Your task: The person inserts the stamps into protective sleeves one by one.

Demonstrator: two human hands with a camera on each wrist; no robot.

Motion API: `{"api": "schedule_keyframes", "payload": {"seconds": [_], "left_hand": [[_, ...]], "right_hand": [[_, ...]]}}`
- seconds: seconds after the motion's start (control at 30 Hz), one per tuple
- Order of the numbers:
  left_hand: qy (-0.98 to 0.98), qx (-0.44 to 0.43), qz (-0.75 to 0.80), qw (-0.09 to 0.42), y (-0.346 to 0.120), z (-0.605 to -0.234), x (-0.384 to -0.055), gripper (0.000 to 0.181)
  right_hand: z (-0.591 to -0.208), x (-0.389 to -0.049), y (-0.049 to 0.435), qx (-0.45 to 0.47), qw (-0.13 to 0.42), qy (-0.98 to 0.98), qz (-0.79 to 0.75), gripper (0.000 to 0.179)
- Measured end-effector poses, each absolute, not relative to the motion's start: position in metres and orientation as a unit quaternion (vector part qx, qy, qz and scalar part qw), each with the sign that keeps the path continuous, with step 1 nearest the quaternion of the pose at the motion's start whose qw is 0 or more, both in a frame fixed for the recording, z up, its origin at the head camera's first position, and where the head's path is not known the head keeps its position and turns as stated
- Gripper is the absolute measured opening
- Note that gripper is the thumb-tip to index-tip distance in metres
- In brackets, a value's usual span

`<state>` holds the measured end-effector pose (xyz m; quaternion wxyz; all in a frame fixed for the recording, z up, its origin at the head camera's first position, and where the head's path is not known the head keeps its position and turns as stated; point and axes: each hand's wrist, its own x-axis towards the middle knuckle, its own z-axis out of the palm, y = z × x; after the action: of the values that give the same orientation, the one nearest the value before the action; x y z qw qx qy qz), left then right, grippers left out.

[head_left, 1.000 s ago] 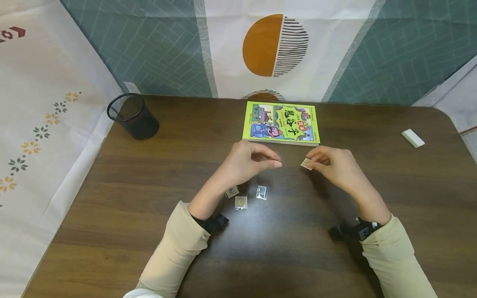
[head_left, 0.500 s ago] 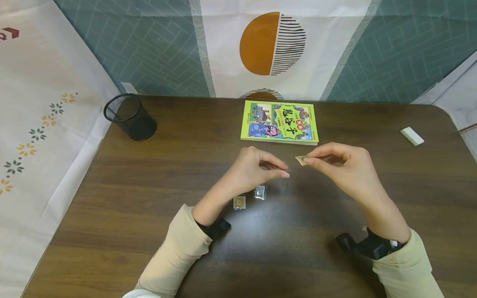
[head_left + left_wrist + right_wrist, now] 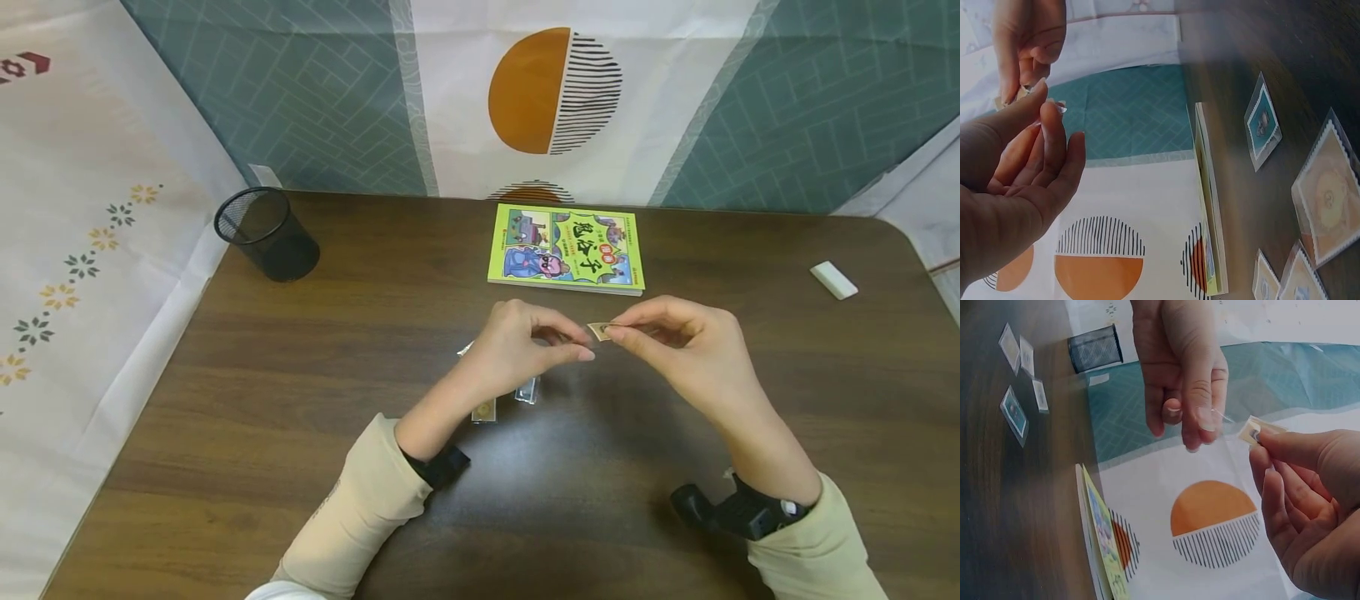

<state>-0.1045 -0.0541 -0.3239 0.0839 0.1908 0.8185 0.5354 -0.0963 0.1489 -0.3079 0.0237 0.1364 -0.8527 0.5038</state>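
Note:
My right hand [image 3: 686, 346] pinches a small tan postage stamp [image 3: 1251, 431] with a toothed edge between thumb and forefinger, above the table. Facing it, my left hand [image 3: 517, 346] pinches a thin, clear plastic sleeve [image 3: 1224, 416] at the fingertips; its outline is hard to see. Stamp and sleeve are very close; whether they touch, I cannot tell. Under my left hand, several stamps in clear sleeves lie on the table, among them a teal stamp [image 3: 1263, 123] and a tan round-patterned stamp [image 3: 1329, 200]. In the head view my left hand partly covers them.
A green-yellow comic-style book [image 3: 566, 250] lies at the table's back edge, just beyond both hands. The black mesh pen holder [image 3: 273, 237] stands at the back left. A small white block [image 3: 834, 280] rests at the far right of the brown wooden table [image 3: 225, 433].
My right hand has brought the stamp leftward, and my left hand has shifted slightly right, so the two have drawn together. The stamps on the table stay put.

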Motion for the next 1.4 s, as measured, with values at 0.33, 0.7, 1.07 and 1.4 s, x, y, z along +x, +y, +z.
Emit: {"api": "schedule_keyframes", "payload": {"seconds": [0.33, 0.7, 1.07, 1.4], "left_hand": [[0.819, 0.184, 0.540, 0.060, -0.0536, -0.3242, -0.1046, 0.010], [0.820, 0.176, 0.542, 0.047, -0.0527, -0.3250, -0.1042, 0.010], [0.832, 0.187, 0.522, 0.019, -0.0508, -0.3279, -0.1044, 0.007], [0.841, 0.198, 0.504, 0.014, -0.0515, -0.3272, -0.1048, 0.008]], "right_hand": [[-0.3112, -0.0948, 0.1439, 0.154, 0.078, -0.873, 0.456, 0.011], [-0.3122, -0.0932, 0.1442, 0.174, 0.130, -0.883, 0.416, 0.011], [-0.3085, -0.0908, 0.1438, 0.166, 0.122, -0.900, 0.384, 0.009], [-0.3059, -0.0912, 0.1487, 0.190, 0.108, -0.904, 0.368, 0.012]]}}
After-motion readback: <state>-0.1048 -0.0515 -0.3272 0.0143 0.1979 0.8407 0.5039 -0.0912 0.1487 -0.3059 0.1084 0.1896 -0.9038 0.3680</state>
